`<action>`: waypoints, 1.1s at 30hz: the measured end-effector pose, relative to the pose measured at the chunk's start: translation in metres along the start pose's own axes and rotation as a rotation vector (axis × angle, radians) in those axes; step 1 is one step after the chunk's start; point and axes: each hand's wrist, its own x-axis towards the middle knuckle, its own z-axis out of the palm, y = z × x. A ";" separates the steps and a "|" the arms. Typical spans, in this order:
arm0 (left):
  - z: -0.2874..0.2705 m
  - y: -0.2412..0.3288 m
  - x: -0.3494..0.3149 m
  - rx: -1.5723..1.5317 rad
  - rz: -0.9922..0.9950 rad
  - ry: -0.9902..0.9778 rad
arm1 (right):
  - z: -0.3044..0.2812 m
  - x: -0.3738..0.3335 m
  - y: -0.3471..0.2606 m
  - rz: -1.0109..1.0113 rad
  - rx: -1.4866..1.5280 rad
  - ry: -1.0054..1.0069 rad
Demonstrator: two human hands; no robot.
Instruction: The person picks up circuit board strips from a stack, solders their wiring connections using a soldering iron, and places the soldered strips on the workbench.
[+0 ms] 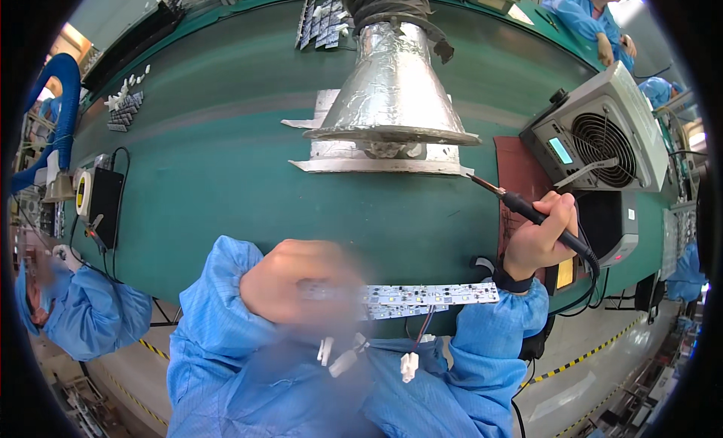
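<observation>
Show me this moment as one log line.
Left hand: holding white circuit strips; right hand: holding soldering iron; white connector: hanging on wires; foil-covered hood: over green table

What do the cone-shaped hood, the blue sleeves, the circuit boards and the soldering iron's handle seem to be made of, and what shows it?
Cone-shaped hood: apparently silver foil or metal, given its wrinkles and shine.
Blue sleeves: probably matte woven fabric, creasing softly.
Circuit boards: likely rigid laminate with a white coating, small components mounted.
Soldering iron's handle: dark, smooth, perhaps plastic or rubber.
</observation>
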 end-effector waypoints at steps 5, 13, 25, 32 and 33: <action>0.000 -0.004 -0.001 0.002 0.025 -0.021 | 0.000 0.001 -0.001 -0.012 -0.020 -0.011; 0.000 -0.006 -0.002 -0.034 0.003 -0.023 | 0.000 0.001 0.002 -0.035 0.005 0.003; -0.001 -0.003 -0.007 -0.009 -0.032 0.023 | -0.001 -0.002 0.001 0.024 0.024 -0.058; 0.006 -0.001 -0.006 0.051 -0.102 0.076 | -0.010 0.003 0.011 0.018 0.078 -0.029; 0.008 -0.002 -0.007 0.055 -0.095 0.098 | -0.009 0.004 0.011 -0.002 0.065 -0.002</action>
